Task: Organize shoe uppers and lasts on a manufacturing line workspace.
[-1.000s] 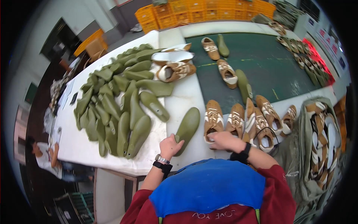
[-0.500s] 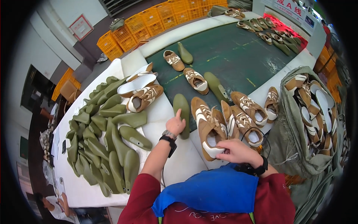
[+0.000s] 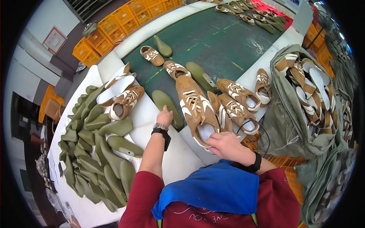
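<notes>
My right hand (image 3: 228, 147) pinches the heel of a brown sneaker (image 3: 193, 99) with white trim, its toe pointing away from me. The sneaker's toe overlaps another brown sneaker (image 3: 175, 70) farther back in the view. Beside it, my left hand (image 3: 165, 117) is on a green shoe last (image 3: 164, 102), thumb and forefinger showing and the other fingers mostly hidden. Just right of the held sneaker stand several more brown sneakers (image 3: 234, 110). A second green last (image 3: 197, 74) lies behind on the dark green belt (image 3: 213, 41).
Green lasts (image 3: 100, 161) are heaped on the white table (image 3: 171, 159) at left, with sneakers (image 3: 127, 100) at the pile's far end. A grey-green sack (image 3: 273, 98) of sneakers stands at right. A black cable (image 3: 268, 140) loops nearby. Orange crates (image 3: 114, 30) line the back.
The view has shifted, so most things sit farther left. The held sneaker has moved forward and appears raised, now overlapping the one behind it. My left hand stays at the same last.
</notes>
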Tool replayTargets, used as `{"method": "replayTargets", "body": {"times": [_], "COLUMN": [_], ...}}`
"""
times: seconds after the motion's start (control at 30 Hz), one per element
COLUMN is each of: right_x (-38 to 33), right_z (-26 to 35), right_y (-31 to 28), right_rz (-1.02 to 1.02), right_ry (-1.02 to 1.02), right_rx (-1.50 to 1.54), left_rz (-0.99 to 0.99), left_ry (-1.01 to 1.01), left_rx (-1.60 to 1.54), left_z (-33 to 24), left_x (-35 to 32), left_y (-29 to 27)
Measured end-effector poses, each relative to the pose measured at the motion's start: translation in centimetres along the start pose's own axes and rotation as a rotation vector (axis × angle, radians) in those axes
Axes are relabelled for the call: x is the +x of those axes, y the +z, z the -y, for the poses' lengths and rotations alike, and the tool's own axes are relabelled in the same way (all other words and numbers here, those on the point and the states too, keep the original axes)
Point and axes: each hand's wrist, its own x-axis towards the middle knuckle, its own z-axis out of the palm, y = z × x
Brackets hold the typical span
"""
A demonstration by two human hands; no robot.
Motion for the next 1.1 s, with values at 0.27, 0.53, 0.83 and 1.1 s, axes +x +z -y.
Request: {"method": "replayTargets", "body": {"times": [0.27, 0.53, 0.83, 1.1], "right_x": [0.6, 0.7, 3.2, 2.4], "right_z": [0.5, 2.7, 1.2, 0.9], "right_y": [2.9, 1.5, -2.3, -0.6], "right_rz": [0.036, 0.160, -0.107, 0.143], "right_ry": [-0.059, -0.106, -0.106, 0.002], "right_rx": [-0.035, 0.409, 0.312, 0.673], "left_rz": [-0.506, -0.618, -0.426, -0.384], "left_ry": [0.660, 0.535, 0.560, 0.557], "left_rx": [-0.311, -0.412, -0.574, -0.592], "left_z": [-7.3, -5.8, -5.5, -4.3], "left_x": [-16.7, -20.1, -25.3, -26.8], "left_y": [-10.0, -8.8, -11.7, -13.0]}}
